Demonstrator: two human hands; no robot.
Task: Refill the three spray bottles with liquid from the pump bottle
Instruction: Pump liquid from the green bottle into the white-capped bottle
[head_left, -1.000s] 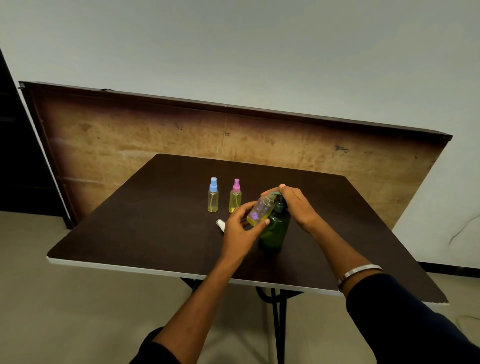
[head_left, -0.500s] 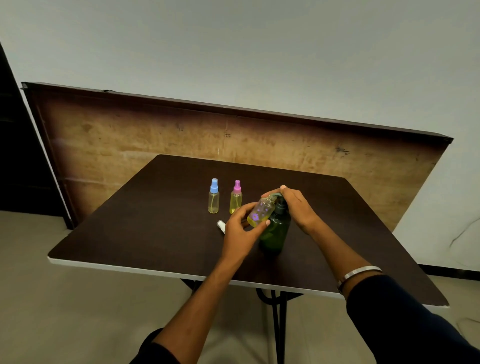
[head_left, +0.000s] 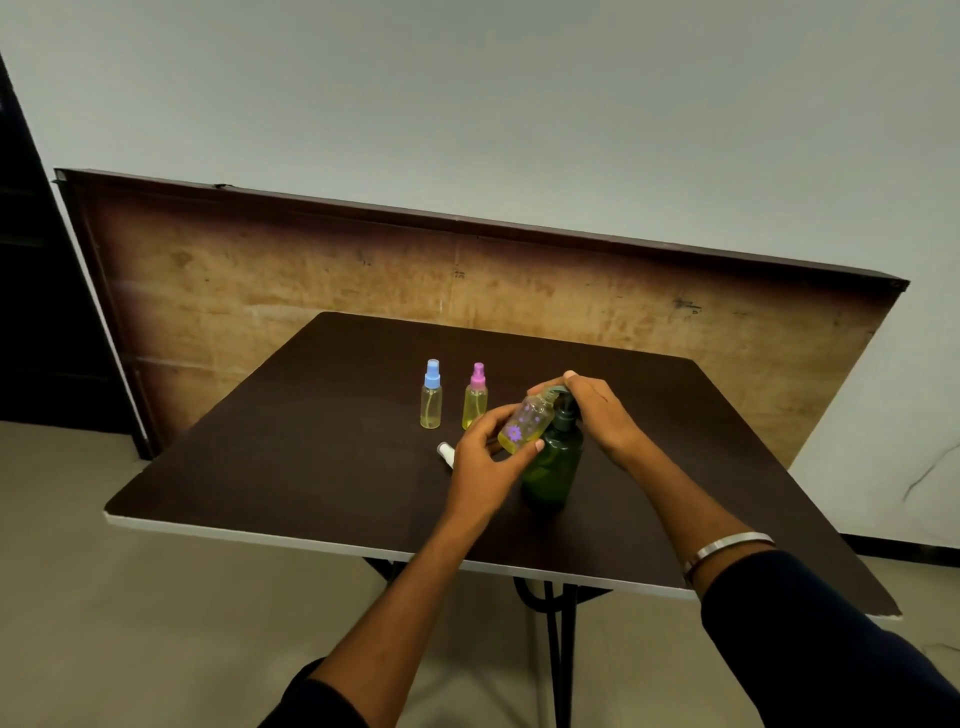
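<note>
On the dark brown square worktop, toward its far middle, two small clear plastic spray bottles stand upright, near each other but apart. Leftmost is the blue-capped spray bottle, holding pale yellow liquid in its lower part. Just right of it stands the pink-capped spray bottle, its yellow liquid reaching higher.

Nearer the front, a small white spray cap lies on the worktop, partly hidden behind the left hand.

Left hand: fingers and thumb curled round the base of a small clear uncapped bottle with purple flower print. This bottle is lifted off the worktop and tilted, its open neck up and to the right, meeting the spout of the pump. Yellow liquid sits in its lower end.

Directly behind and below it stands a dark green translucent pump bottle, upright on the worktop, touching the flowered bottle near the neck.

Right hand: draped over the pump head from the right, fingers bent down over the top; fingertips show past the spout. A silver bangle sits on the right wrist, above a dark sleeve.

Behind the worktop, a worn brown wooden board leans against a grey wall.
</note>
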